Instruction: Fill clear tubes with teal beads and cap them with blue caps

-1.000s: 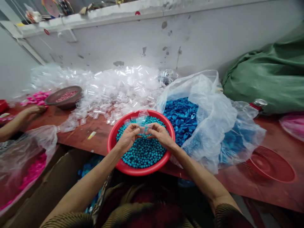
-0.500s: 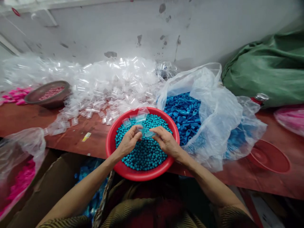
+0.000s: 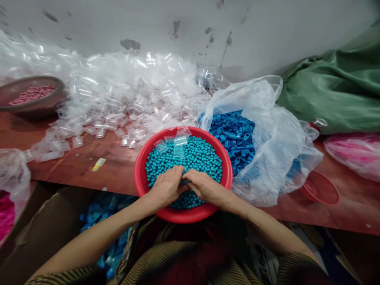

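Note:
My left hand [image 3: 168,185] and my right hand [image 3: 204,185] meet over a red basin [image 3: 139,174]. Their fingertips are pressed together and point inward. Whatever lies between the fingers is hidden by the hands. Small round teal beads [image 3: 204,156] fill much of the basin beneath them. Several clear plastic tubes [image 3: 181,139] rest on the beads by the far rim, just beyond my fingers.
Behind the basin spreads a big heap of clear plastic pieces [image 3: 118,87]. To its right, an open plastic bag [image 3: 268,158] holds blue plastic parts [image 3: 234,132]. A dark bowl of pink beads [image 3: 32,95], a red basket [image 3: 322,188] and a green sack [image 3: 335,95] stand around.
My hands were apart, with a clear plastic piece showing in the right fingers; now they have come together lower over the beads. One clear tube now lies nearer the middle. The view has shifted.

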A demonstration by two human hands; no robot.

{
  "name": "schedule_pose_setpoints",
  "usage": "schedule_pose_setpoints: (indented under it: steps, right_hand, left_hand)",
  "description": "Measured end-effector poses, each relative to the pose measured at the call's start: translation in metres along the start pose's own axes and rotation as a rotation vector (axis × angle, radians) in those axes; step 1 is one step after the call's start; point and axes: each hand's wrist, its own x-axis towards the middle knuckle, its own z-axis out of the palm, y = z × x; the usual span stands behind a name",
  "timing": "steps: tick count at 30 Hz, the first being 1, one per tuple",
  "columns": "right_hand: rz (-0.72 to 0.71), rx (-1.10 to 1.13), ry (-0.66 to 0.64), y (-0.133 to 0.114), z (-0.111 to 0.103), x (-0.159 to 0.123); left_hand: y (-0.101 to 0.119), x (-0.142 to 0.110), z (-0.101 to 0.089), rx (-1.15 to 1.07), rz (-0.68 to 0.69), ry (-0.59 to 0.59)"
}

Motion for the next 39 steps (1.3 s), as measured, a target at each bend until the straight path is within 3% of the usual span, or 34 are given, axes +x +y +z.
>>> schedule_pose_setpoints:
  steps: [3, 7, 10, 13, 16, 20, 22, 24, 27, 31, 33, 36, 39]
  right_hand:
    - [-0.038, 0.011, 0.040, -0.006, -0.008, 0.002]
    - [0.058, -0.249, 0.145, -0.012, -0.025, 0.030]
    - [0.126, -0.465, 0.084, -0.003, -0.026, 0.064]
    - [0.151, -0.526, 0.012, 0.013, -0.021, 0.084]
    - [0.104, -0.406, 0.108, 0.022, -0.018, 0.077]
    - [0.020, 0.017, 0.315, 0.020, -0.011, 0.051]
    - [0.051, 0.201, 0.321, 0.018, -0.005, 0.042]
    - [0.098, 0.241, 0.239, 0.016, 0.000, 0.038]
    - [0.098, 0.088, 0.006, 0.014, -0.005, 0.036]
    - [0.063, -0.151, -0.239, 0.005, -0.032, 0.051]
    - [0.095, -0.258, -0.212, -0.001, -0.042, 0.071]
    - [0.115, -0.393, -0.029, -0.006, -0.040, 0.114]
    - [0.050, -0.397, -0.064, -0.005, -0.024, 0.152]
  left_hand:
    - [0.001, -0.007, 0.010, 0.145, 0.015, 0.035]
    - [-0.001, -0.014, 0.018, 0.208, 0.029, 0.121]
    - [-0.006, -0.016, 0.017, 0.182, 0.064, 0.114]
    - [-0.011, -0.017, 0.014, 0.143, 0.077, 0.236]
    - [-0.016, -0.018, 0.012, 0.109, 0.134, 0.334]
    - [-0.018, -0.014, 0.014, 0.072, 0.209, 0.379]
    - [-0.019, -0.011, 0.018, 0.039, 0.242, 0.364]
    - [-0.019, -0.009, 0.022, -0.019, 0.253, 0.321]
    - [-0.020, -0.010, 0.025, -0.112, 0.177, 0.261]
    - [-0.016, -0.011, 0.018, -0.102, 0.026, 0.140]
    - [-0.012, -0.010, 0.012, -0.061, 0.000, 0.068]
    - [-0.005, -0.011, 0.008, 0.025, 0.003, 0.033]
    - [0.000, -0.015, 0.007, 0.108, 0.011, 0.025]
